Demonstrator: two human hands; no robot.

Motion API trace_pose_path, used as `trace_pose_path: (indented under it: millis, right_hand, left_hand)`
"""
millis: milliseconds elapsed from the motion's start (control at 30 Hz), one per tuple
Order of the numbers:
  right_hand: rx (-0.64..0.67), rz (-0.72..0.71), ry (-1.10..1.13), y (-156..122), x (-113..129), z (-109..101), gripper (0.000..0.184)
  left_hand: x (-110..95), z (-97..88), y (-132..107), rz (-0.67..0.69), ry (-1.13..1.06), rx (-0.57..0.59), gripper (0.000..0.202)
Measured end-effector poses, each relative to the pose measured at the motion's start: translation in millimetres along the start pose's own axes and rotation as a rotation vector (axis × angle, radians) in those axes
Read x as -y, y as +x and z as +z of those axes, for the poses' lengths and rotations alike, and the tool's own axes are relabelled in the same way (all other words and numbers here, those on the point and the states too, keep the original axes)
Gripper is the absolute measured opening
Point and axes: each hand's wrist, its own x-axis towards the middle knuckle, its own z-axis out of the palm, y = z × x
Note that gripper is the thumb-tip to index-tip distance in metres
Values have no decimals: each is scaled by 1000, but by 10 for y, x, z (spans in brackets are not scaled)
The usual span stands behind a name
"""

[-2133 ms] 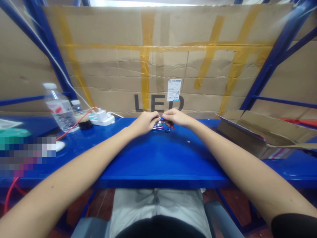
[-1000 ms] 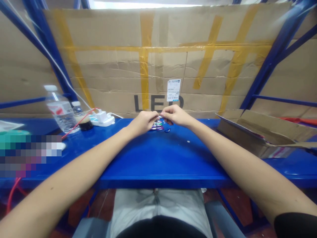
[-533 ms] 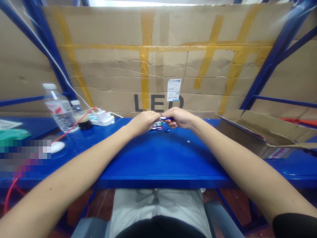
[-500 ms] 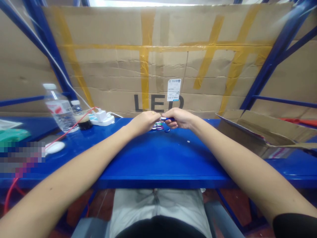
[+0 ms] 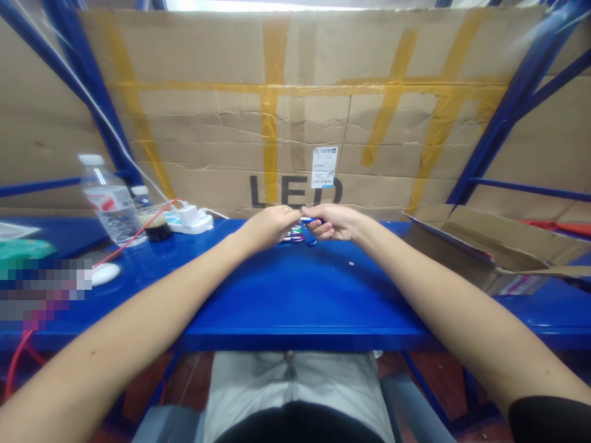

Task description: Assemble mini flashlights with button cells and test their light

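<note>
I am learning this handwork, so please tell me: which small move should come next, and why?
Perhaps a slight turn of the slim blue piece by the right hand, the left hand steadying its end: the piece spans the gap between the two hands, its right end inside curled fingers.

slim blue piece (image 5: 307, 219) in right fingers (image 5: 323, 230), left fingers (image 5: 290, 216) at its end, blue table (image 5: 295, 292)

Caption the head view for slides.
Right hand grips a slim blue object, left hand at its end, above a glossy blue tabletop.
</note>
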Motion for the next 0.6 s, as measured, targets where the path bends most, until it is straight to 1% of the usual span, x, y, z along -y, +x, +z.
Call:
trace_pose_path:
  millis: [133,233,300,367,600]
  right_hand:
    - [31,-141,-84,-65,12,72,24]
    - [-29,-180,-192,-97,10,109,25]
    - [-80,-201,-240,-96,2,114,22]
    - [-98,-223,-271,-84,-7,104,20]
    - [-28,-261,-335,-58,-25,19,19]
  left_hand:
    - [34,6,0,-91,-131,-38,22]
    - [32,4,2,-121,-197,-34,22]
    - [24,4,2,-132,-219,-31,22]
    - [20,4,3,-135,-225,-30,22]
    - [31,15,3,-112,-193,-12,23]
